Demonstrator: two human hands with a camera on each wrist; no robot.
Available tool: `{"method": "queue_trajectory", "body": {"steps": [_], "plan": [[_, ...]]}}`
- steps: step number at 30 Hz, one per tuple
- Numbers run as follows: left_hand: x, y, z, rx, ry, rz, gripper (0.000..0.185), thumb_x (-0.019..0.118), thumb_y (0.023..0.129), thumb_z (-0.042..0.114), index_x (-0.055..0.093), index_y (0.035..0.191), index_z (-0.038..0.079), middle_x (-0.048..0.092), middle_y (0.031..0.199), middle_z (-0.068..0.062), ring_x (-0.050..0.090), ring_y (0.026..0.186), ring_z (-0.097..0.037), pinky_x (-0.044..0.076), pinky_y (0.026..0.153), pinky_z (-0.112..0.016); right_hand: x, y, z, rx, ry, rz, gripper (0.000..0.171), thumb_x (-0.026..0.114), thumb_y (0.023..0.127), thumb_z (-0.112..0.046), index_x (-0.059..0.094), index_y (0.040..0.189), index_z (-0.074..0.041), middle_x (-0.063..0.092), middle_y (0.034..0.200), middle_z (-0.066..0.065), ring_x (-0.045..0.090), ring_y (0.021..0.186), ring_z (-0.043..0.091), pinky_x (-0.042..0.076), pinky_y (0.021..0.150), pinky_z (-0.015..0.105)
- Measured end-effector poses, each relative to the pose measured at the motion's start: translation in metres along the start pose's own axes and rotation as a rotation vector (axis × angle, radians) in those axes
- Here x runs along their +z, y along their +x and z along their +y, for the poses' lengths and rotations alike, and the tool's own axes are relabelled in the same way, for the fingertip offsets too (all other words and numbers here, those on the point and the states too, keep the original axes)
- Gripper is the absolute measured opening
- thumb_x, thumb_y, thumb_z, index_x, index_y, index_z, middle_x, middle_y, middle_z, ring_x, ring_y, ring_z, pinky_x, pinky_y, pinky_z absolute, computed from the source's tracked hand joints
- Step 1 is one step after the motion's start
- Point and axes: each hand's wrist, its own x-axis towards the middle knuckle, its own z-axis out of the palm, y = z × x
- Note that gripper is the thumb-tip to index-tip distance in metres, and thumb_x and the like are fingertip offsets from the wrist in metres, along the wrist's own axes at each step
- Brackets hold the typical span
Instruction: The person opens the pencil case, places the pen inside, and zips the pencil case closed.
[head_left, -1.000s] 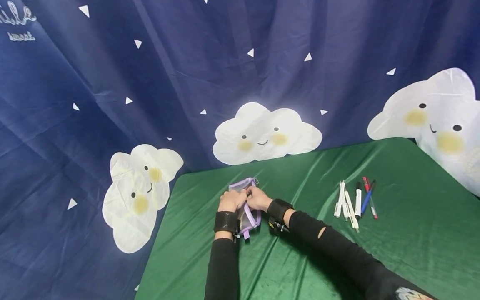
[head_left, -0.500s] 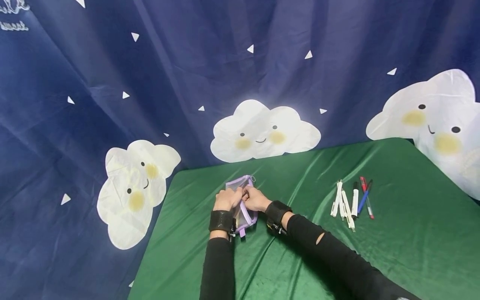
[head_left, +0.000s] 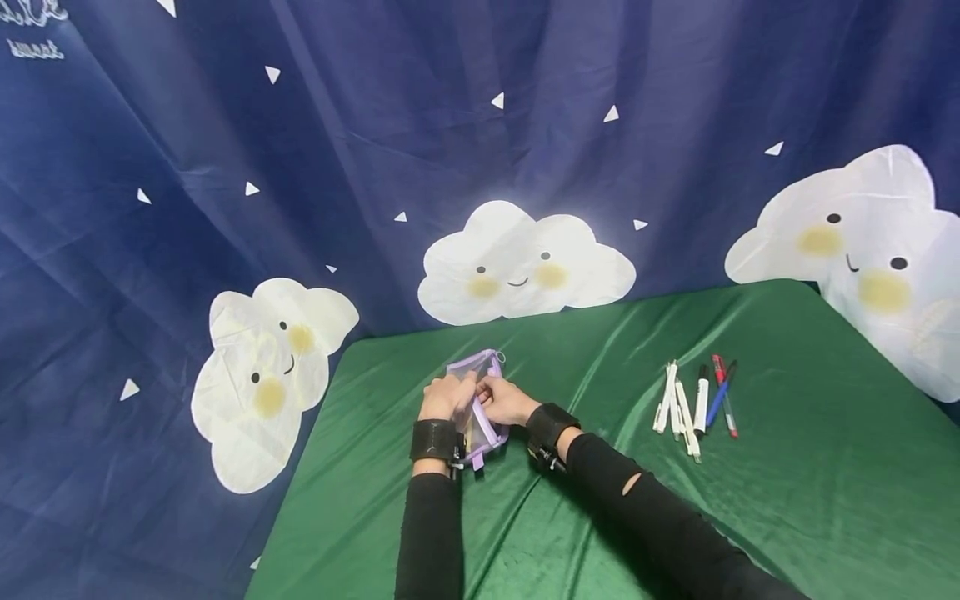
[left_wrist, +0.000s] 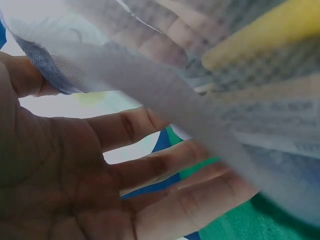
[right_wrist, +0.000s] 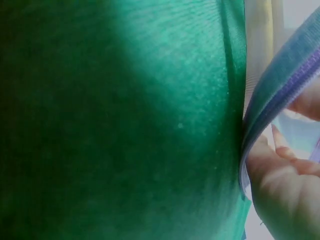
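Observation:
A see-through mesh pencil case (head_left: 486,421) with lilac trim lies on the green cloth, tilted between both hands. My left hand (head_left: 446,396) holds its left side; in the left wrist view the thumb grips the edge and the other fingers spread along the mesh (left_wrist: 150,85). At the opposite long edge, my right hand (head_left: 508,402) pinches the lilac zip trim, its fingertips partly hidden. The right wrist view has the curved trim (right_wrist: 282,75) in front of that hand. Through the mesh appears a blurred yellow stick-like object (left_wrist: 265,35), its kind unclear.
To the right lie several white pens (head_left: 670,398), a white marker with a black cap (head_left: 701,402), a red-capped pen (head_left: 719,368) and a blue pen (head_left: 717,404). A dark blue curtain (head_left: 375,125) with clouds hangs behind the green-covered table (head_left: 585,517).
The whole scene shifts slightly left as the head camera turns. Both hands stay on the pencil case's edges, with only slight movement of the fingers.

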Motion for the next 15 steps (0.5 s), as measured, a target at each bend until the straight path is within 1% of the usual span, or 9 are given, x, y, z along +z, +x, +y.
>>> {"method": "queue_trajectory", "body": {"steps": [3,5,6,9,11,13,15], "plan": [[0.001,0.001,-0.003,0.016,-0.008,-0.021,0.066,0.022,0.089,0.051,0.067,0.093,0.003,0.056,0.123,-0.022,0.049,0.113,-0.044,0.038,0.093,-0.051,0.002,-0.001,0.001,-0.013,-0.049,-0.007,0.025,0.057,0.072,-0.003,0.056,0.097,-0.002,0.058,0.085,0.008,0.05,0.074,0.01,0.043,0.064,0.017],[0.002,0.002,-0.004,0.027,-0.018,-0.021,0.065,0.022,0.089,0.051,0.067,0.093,0.004,0.057,0.122,-0.022,0.05,0.113,-0.043,0.038,0.094,-0.051,0.004,-0.001,0.002,-0.054,-0.121,-0.003,0.023,0.055,0.074,-0.002,0.057,0.097,-0.003,0.058,0.083,0.006,0.05,0.073,0.01,0.043,0.064,0.018],[0.002,0.003,-0.005,0.03,-0.022,-0.02,0.065,0.023,0.089,0.051,0.067,0.087,0.004,0.058,0.121,-0.021,0.05,0.113,-0.042,0.037,0.095,-0.051,0.004,-0.001,0.002,-0.077,-0.146,-0.003,0.022,0.055,0.075,-0.002,0.057,0.097,-0.003,0.058,0.082,0.005,0.05,0.072,0.01,0.043,0.064,0.018],[0.002,0.002,-0.008,0.034,-0.044,-0.012,0.066,0.022,0.09,0.051,0.066,0.097,0.003,0.058,0.121,-0.021,0.05,0.114,-0.043,0.037,0.095,-0.053,0.009,-0.001,0.001,-0.146,-0.206,-0.002,0.022,0.057,0.075,-0.001,0.056,0.098,-0.002,0.059,0.083,0.007,0.052,0.074,0.013,0.045,0.066,0.022],[0.0,0.001,-0.01,0.037,-0.06,-0.01,0.066,0.021,0.09,0.051,0.065,0.103,0.003,0.057,0.123,-0.02,0.049,0.115,-0.042,0.036,0.096,-0.054,0.011,0.0,-0.001,-0.178,-0.223,-0.01,0.025,0.061,0.075,-0.003,0.056,0.099,-0.002,0.061,0.086,0.01,0.054,0.077,0.015,0.047,0.069,0.025],[-0.003,-0.001,-0.012,0.039,-0.084,-0.005,0.066,0.021,0.09,0.051,0.059,0.117,0.004,0.055,0.126,-0.02,0.047,0.117,-0.043,0.035,0.097,-0.055,0.011,0.001,-0.002,-0.204,-0.246,-0.018,0.027,0.064,0.075,-0.006,0.055,0.099,-0.001,0.061,0.089,0.012,0.056,0.08,0.018,0.049,0.072,0.028],[-0.005,-0.002,-0.012,0.042,-0.092,-0.004,0.066,0.021,0.09,0.051,0.058,0.119,0.005,0.055,0.126,-0.02,0.047,0.117,-0.044,0.035,0.096,-0.056,0.009,0.002,-0.005,-0.218,-0.285,-0.033,0.028,0.066,0.075,-0.011,0.054,0.099,-0.001,0.061,0.09,0.013,0.055,0.081,0.019,0.048,0.074,0.028]]}}
